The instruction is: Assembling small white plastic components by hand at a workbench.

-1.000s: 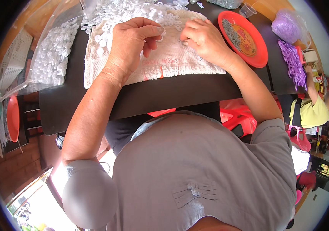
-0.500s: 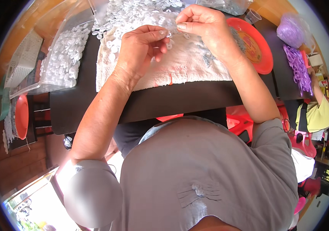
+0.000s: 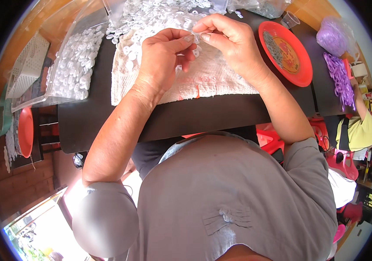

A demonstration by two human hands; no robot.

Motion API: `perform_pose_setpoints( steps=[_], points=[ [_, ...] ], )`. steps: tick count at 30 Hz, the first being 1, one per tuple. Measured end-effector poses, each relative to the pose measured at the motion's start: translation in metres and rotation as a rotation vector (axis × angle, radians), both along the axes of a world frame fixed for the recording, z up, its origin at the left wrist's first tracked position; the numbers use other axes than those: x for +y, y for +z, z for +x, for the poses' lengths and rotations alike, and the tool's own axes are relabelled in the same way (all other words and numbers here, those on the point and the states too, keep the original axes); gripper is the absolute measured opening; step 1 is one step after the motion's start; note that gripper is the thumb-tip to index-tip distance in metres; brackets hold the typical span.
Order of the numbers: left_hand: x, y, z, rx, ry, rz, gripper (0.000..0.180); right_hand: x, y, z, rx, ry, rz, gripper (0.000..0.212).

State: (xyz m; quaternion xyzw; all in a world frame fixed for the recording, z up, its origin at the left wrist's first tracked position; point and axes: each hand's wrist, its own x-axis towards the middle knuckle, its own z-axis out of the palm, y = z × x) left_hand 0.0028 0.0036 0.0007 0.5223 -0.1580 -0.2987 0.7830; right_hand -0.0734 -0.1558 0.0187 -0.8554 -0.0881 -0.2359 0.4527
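Observation:
My left hand [image 3: 160, 58] is closed, its thumb and forefinger pinching a small white plastic piece [image 3: 196, 40] above the towel [image 3: 212, 80]. Close beside it, my right hand [image 3: 239, 47] has its thumb and forefinger bent toward that piece. Whatever sits between the right fingertips is too small to make out. Beyond the hands, a heap of loose white plastic pieces [image 3: 151, 15] spreads over the towel's far edge. To the right of my right hand lies a red plate [image 3: 302, 71] bearing small grey metal bits [image 3: 273, 48].
A clear bin of white pieces [image 3: 75, 65] stands at the left, beside a white perforated basket [image 3: 27, 65]. Across the far right lie a purple bagged bundle [image 3: 331, 37] and purple chain-like strips [image 3: 340, 82]. A clear cup [image 3: 290, 19] stands behind the plate. Another person's yellow sleeve [image 3: 360, 132] shows at right.
My right hand has moved left, bringing its fingertips up to the white piece in my left hand. The metal bits seen on the towel earlier are now hidden behind my right hand.

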Motion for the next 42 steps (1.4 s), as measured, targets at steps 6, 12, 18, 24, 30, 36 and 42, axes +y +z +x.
perform_pose_setpoints(
  steps=[6,12,18,24,30,36,42],
  points=[
    [0.003,0.001,0.0,-0.025,-0.025,0.038,0.014,0.002,-0.002,0.002,-0.109,-0.009,-0.086,0.014],
    [0.001,0.002,-0.003,-0.009,0.011,0.005,0.01,0.004,-0.002,0.0,-0.141,-0.01,-0.088,0.013],
    [0.0,0.0,-0.005,0.003,0.034,0.012,0.01,0.007,-0.006,0.0,-0.168,-0.031,-0.109,0.013],
    [-0.003,-0.003,-0.011,0.023,0.088,0.033,0.007,0.012,-0.014,0.004,-0.346,-0.018,-0.194,0.017],
    [-0.004,-0.004,-0.015,0.04,0.145,0.079,0.005,0.017,-0.024,0.005,-0.335,-0.053,-0.131,0.018],
    [-0.004,-0.005,-0.008,0.05,0.122,0.041,0.008,0.011,-0.022,0.004,-0.172,-0.057,-0.008,0.019],
    [-0.003,-0.007,-0.005,0.049,0.105,0.016,0.01,0.009,-0.015,0.0,-0.065,-0.068,-0.005,0.017]
  ],
)
